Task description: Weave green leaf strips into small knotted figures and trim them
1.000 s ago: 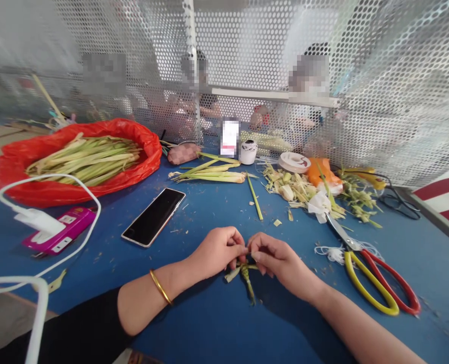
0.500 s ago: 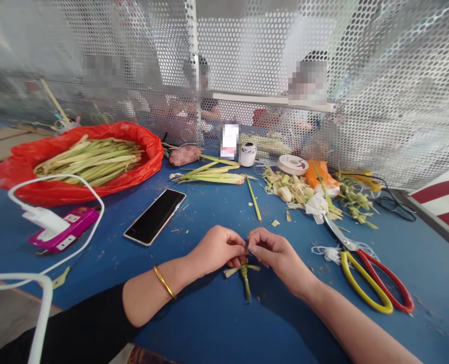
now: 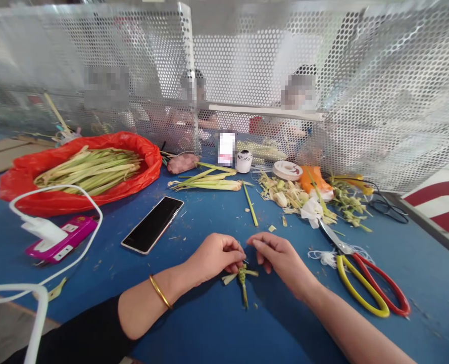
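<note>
A small woven green leaf figure (image 3: 242,275) with short side strips and a tail is at the fingertips of my left hand (image 3: 218,258). Those fingers are pinched, and a thin pale thread seems to run from them just above the figure. My right hand (image 3: 281,255) is a little apart on the right, thumb and forefinger closed together. Whatever its fingertips hold, perhaps the thread's other end, is too fine to make out. The blue table (image 3: 194,323) lies below both hands.
Scissors (image 3: 355,268) with yellow and red handles lie right, by white string (image 3: 328,258). A phone (image 3: 153,225) and purple power strip (image 3: 63,240) are left, before a red bag (image 3: 133,192) of leaves. Scraps (image 3: 285,194), a tape roll (image 3: 288,171) and perforated screen (image 3: 247,60) stand behind.
My right hand has moved slightly away from my left, opening a gap above the leaf figure. The view has tilted up a little, so the table items sit lower.
</note>
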`<state>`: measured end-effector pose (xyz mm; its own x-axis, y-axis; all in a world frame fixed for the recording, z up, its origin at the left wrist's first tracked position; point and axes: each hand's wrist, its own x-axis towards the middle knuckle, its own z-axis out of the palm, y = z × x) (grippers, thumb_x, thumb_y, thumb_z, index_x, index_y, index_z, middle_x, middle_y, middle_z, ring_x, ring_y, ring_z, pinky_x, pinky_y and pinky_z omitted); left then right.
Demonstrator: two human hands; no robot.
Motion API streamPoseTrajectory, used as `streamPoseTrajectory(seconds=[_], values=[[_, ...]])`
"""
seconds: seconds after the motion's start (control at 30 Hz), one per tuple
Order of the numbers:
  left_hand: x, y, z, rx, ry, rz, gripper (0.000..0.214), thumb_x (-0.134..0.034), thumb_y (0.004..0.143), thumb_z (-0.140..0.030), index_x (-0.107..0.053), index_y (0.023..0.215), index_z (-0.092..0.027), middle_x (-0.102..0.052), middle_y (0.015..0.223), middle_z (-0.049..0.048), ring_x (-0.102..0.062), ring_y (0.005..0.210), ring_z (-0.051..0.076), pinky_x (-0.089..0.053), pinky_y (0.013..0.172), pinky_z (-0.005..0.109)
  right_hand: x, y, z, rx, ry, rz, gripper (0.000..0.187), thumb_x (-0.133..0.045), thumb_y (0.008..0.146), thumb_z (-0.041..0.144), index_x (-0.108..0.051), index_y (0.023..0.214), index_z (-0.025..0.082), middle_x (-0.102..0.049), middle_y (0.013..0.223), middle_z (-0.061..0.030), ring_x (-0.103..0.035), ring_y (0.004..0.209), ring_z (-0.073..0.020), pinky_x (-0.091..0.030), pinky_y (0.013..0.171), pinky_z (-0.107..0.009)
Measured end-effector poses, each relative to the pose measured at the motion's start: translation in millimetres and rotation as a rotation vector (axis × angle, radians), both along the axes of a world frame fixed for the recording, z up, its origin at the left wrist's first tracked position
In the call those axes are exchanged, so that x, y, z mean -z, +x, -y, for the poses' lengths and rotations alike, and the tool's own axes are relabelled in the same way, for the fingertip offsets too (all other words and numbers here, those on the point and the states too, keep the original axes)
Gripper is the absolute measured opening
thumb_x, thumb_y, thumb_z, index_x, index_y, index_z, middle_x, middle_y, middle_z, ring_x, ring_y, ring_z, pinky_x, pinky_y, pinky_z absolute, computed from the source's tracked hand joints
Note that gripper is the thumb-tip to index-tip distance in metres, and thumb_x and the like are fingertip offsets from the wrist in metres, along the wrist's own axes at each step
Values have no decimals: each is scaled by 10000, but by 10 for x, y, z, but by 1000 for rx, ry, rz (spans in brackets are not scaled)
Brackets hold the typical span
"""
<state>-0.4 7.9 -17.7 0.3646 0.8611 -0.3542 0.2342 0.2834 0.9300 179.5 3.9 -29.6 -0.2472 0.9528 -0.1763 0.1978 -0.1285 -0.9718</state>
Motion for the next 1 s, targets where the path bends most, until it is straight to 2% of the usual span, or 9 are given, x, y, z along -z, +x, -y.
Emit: streamPoseTrajectory(seconds=[0.13, 0.27, 0.47, 0.63, 0.73, 0.8, 0.87, 0.93, 1.0], values=[[-17, 0, -1, 5, 7, -4, 80, -604, 780, -203, -622, 751, -131, -643, 608, -6, -588, 523, 85, -468, 539, 203, 3, 57, 16, -113, 62, 139, 180, -669, 731, 357, -677, 764, 180, -578, 682, 5, -506, 605, -129, -390, 528, -244], [-31, 7, 1, 1, 13, -7, 79, -584, 784, -195, -612, 751, -129, -628, 605, -10, -578, 525, 83, -454, 517, 195, 31, -8, 47, -87, 240, 251, 151, -665, 739, 274, -649, 621, 182, -570, 686, 5, -519, 656, -134, -385, 607, -259], [-58, 13, -10, -6, 27, -45, 103, -611, 760, -235, -616, 735, -135, -631, 633, -6, -537, 490, 75, -386, 421, 172, 47, 8, 42, -117, 215, 161, 126, -599, 783, 230, -621, 667, 186, -540, 645, 29, -469, 590, -112, -366, 559, -237], [-78, 11, -24, -34, 31, -99, 80, -627, 723, -211, -655, 736, -137, -528, 476, -52, -459, 415, 63, -317, 374, 160, 3, 41, 52, -219, 352, 204, 116, -627, 780, 172, -651, 669, 193, -558, 705, 17, -514, 658, -115, -381, 603, -229], [-71, -2, -32, -25, 28, -85, 60, -618, 709, -182, -648, 735, -137, -541, 483, -45, -478, 425, 69, -334, 383, 162, -7, 50, 56, -264, 400, 244, 121, -636, 783, 161, -652, 670, 201, -563, 718, 14, -536, 682, -119, -394, 620, -231], [-57, -17, -35, -18, 29, -55, 57, -627, 701, -186, -638, 734, -140, -548, 496, -42, -489, 433, 74, -340, 387, 165, 8, 49, 46, -245, 369, 216, 102, -630, 793, 184, -641, 693, 202, -579, 726, 10, -548, 689, -126, -411, 624, -238], [-41, -30, -33, -10, 33, -31, 74, -649, 693, -202, -628, 733, -144, -548, 502, -43, -488, 435, 75, -339, 388, 168, 39, 35, 25, -169, 286, 111, 42, -592, 812, 208, -627, 835, 209, -620, 800, 0, -558, 656, -121, -443, 611, -247], [-27, -37, -29, -2, 42, -21, 98, -669, 686, -219, -617, 727, -147, -549, 506, -44, -482, 433, 75, -341, 391, 172, 75, 5, -3, -91, 195, -8, 192, -543, 822, 212, -564, 1014, 213, -650, 906, -17, -549, 573, -99, -469, 571, -252], [-15, -36, -28, 8, 60, -22, 107, -676, 684, -225, -608, 715, -150, -544, 494, -47, -473, 428, 73, -346, 400, 177, 102, -31, -27, -77, 149, -64, 267, -505, 827, 204, -511, 1093, 210, -662, 955, -31, -529, 499, -79, -473, 524, -248]])
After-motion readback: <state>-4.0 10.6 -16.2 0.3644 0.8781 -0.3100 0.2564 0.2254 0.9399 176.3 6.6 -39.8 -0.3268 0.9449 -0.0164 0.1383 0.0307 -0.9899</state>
